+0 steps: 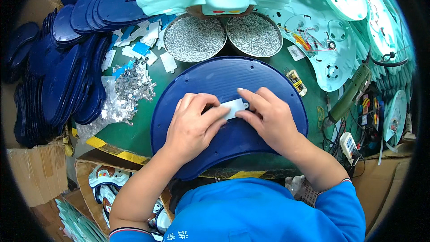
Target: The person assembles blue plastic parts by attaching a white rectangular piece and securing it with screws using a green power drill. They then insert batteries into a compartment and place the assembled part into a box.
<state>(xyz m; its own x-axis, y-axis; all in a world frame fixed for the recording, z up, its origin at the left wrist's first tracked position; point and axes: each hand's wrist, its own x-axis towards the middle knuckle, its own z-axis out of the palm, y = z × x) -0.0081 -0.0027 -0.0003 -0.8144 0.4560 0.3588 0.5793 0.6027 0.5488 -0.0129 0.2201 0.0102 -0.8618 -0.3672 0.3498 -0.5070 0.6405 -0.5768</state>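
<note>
A small white plastic cover (234,107) with a tab at its right end lies just over the middle of a dark blue kidney-shaped plastic panel (228,75). My left hand (193,118) is closed on the cover's left end, thumb and fingers together. At the other end is my right hand (271,114), its thumb and index finger apart on either side of the tab. The thumb is close to the cover's lower edge; whether it touches cannot be made out. The panel rests on the green tabletop (134,130).
Two round tins of screws (195,38) stand behind the panel. Stacked blue panels (58,71) and metal clips (134,83) are at left. An electric screwdriver (351,92), a small yellow-cased tool (296,83) and mint-green shells (331,74) are at right. Cardboard boxes (38,170) flank me.
</note>
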